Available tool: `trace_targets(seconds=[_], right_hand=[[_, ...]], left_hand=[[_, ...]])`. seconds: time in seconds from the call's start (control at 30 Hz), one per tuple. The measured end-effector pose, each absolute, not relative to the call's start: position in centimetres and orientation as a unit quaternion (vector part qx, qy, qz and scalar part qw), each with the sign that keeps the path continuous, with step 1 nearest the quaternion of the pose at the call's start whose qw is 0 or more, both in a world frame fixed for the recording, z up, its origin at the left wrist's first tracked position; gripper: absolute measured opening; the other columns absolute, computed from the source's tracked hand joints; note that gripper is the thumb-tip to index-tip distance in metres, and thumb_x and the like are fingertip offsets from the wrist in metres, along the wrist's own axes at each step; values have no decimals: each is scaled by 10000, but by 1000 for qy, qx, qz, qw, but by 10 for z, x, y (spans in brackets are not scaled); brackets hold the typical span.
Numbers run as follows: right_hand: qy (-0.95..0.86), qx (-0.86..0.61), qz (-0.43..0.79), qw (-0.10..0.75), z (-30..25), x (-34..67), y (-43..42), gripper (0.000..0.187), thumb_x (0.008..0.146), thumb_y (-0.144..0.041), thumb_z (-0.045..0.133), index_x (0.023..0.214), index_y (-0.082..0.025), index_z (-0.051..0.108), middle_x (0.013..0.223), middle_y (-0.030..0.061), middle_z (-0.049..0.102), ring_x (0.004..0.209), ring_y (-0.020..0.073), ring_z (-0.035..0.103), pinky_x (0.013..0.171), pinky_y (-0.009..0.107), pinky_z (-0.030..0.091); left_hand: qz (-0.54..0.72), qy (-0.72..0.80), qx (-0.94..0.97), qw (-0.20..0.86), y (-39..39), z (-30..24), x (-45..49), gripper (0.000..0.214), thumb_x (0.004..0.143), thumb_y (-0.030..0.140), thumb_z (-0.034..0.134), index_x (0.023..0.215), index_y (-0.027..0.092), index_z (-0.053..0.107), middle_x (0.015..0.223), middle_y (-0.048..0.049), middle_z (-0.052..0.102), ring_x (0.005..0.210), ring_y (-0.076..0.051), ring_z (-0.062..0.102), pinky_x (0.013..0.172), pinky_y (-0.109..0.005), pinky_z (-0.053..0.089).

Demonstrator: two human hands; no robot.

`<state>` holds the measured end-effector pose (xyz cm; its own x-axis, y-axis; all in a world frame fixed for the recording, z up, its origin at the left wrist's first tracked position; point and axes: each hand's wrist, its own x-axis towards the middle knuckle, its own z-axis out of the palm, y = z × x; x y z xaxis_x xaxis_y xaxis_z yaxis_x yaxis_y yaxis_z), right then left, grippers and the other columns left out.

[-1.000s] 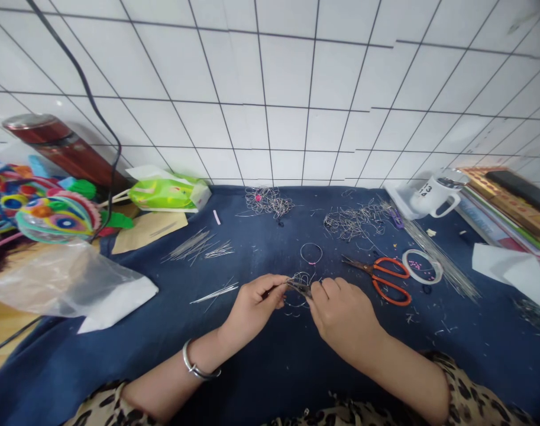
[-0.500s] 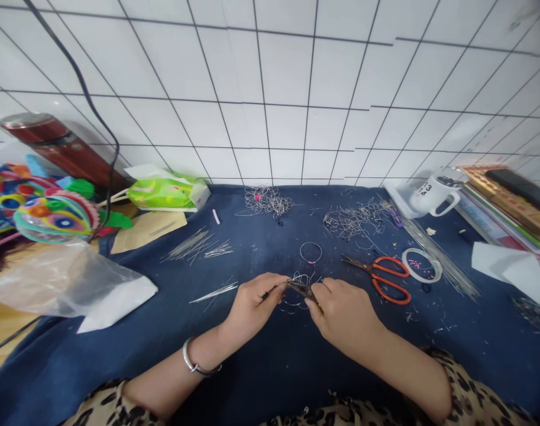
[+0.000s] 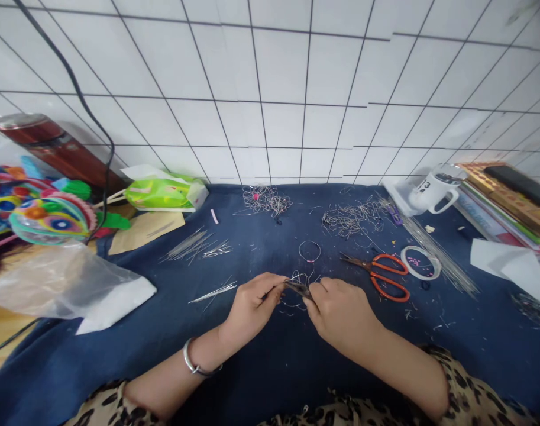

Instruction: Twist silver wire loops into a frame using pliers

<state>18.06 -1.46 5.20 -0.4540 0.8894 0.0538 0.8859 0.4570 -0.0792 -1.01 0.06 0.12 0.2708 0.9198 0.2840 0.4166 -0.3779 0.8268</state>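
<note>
Caution: the thin wire [image 3: 292, 279] could slip or kink if the pliers [image 3: 300, 289] bite off-centre or the left hand [image 3: 256, 299] loosens its pinch. Wire and pliers sit left of the scissors [image 3: 371, 267], slightly nearer the body. Left thumb and forefinger appear closed on the wire (its gripped end is hidden); the right hand [image 3: 343, 310], back upward, wraps the pliers' handles, both forearms angled inward.

Soft light, stretched edges, mild blur
</note>
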Motion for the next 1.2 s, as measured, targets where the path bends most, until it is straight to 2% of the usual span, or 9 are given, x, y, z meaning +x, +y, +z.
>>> trace_targets(seconds=[0.47, 0.8, 0.93, 1.07, 1.2], right_hand=[[-852, -521, 22, 38, 50, 180, -14, 194, 871, -267, 398, 793, -181, 553, 756, 42, 592, 688, 179, 556, 576, 279, 327], [-846, -519, 121, 9, 58, 191, -1, 231, 852, -336, 437, 717, -190, 554, 683, -3, 612, 613, 124, 552, 549, 244, 276], [-835, -506, 217, 4, 60, 199, 7, 306, 845, -366, 439, 628, -173, 536, 586, -25, 551, 547, 86, 490, 519, 215, 253], [-796, -473, 378, 7, 58, 207, 17, 335, 816, -400, 463, 597, -159, 544, 516, -43, 460, 499, 67, 435, 483, 185, 269], [-695, -453, 558, -13, 50, 215, 25, 298, 787, -416, 503, 737, -150, 625, 535, -48, 484, 463, 61, 469, 456, 170, 349]], left_hand=[[385, 455, 748, 291, 2, 3, -9, 192, 871, 174, 467, 967, 167, 633, 731, -36, 615, 648, -132, 567, 631, -257, 473], [352, 428, 793, 254, 5, 4, -12, 249, 858, 141, 460, 1060, 164, 604, 889, -81, 635, 795, -165, 596, 717, -298, 494], [340, 416, 810, 236, 5, 5, -13, 262, 854, 133, 451, 1069, 161, 598, 893, -86, 633, 796, -170, 594, 717, -306, 493], [301, 407, 826, 249, 5, 10, -15, 227, 856, 122, 436, 996, 151, 612, 850, -75, 622, 764, -162, 576, 692, -293, 474], [263, 398, 834, 277, 6, 16, -16, 215, 872, 135, 416, 950, 157, 615, 771, -48, 595, 685, -139, 548, 631, -260, 443]])
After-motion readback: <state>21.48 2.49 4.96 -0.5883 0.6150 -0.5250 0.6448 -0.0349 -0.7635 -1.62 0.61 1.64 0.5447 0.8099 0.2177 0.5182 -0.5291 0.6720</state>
